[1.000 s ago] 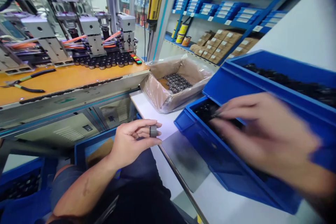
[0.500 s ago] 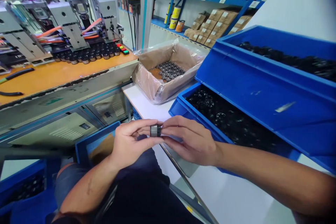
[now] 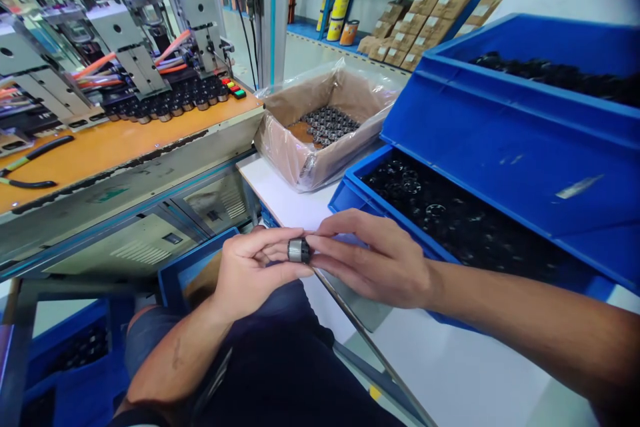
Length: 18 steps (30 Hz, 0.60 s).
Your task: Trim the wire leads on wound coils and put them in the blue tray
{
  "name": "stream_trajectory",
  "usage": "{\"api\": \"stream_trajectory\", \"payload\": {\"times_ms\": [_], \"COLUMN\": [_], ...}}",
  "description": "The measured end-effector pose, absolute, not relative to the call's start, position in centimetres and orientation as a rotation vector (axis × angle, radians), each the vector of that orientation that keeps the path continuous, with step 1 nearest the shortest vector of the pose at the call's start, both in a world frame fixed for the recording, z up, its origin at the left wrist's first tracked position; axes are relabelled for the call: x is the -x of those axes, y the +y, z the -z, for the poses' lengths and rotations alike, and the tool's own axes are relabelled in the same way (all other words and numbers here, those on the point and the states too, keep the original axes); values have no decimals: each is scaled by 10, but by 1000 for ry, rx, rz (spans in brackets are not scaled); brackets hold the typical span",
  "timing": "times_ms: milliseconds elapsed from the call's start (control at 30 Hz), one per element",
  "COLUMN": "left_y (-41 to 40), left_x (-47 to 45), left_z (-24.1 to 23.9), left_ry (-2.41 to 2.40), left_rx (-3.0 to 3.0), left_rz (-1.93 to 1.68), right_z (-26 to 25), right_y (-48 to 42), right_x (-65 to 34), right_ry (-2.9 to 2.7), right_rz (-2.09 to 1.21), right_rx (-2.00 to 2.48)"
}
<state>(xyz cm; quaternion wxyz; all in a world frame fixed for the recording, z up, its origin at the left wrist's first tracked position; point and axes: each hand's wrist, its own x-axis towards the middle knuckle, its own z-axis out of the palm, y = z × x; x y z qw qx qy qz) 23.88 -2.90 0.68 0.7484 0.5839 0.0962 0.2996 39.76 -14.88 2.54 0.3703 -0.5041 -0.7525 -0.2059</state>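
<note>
A small cylindrical metal core (image 3: 295, 251) with a grey ridged side is held in front of my body. A black plastic piece (image 3: 306, 251) sits on its right end. My left hand (image 3: 250, 273) grips the core between the thumb and fingers from the left. From the right, the closed fingertips of my right hand (image 3: 375, 260) press at the black end piece. Part of that end is hidden behind the fingertips. Beside my right hand stands a blue bin (image 3: 345, 193) filled with black plastic parts (image 3: 445, 213).
A plastic-lined cardboard box (image 3: 295, 167) holds rows of small parts. Another blue bin (image 3: 500, 140) is tilted above the lower one. On the orange bench (image 3: 165, 133) at left are machine fixtures, rows of cores (image 3: 170, 103) and pliers (image 3: 37, 160). A white table (image 3: 450, 360) lies below.
The camera view has shifted slightly. The core has turned a little, showing more of its ridged side and black end. Both hands stay on it, the right fingers slightly more bent.
</note>
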Motion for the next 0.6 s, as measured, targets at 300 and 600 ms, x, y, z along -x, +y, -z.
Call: {"api": "stream_trajectory", "payload": {"times_ms": [300,600], "left_y": [-34,-47], "left_x": [-240,-245], "left_z": [-6,3], "left_ry": [221,189], "left_rx": [-1209,-1415], "left_rz": [-609,-943], "right_z": [-29,-23], "right_y": [-150,-149], "right_x": [-396,-392], "right_ry": [-1997,-1932], "right_rz": [563,575], "right_rx": [1252,1234]}}
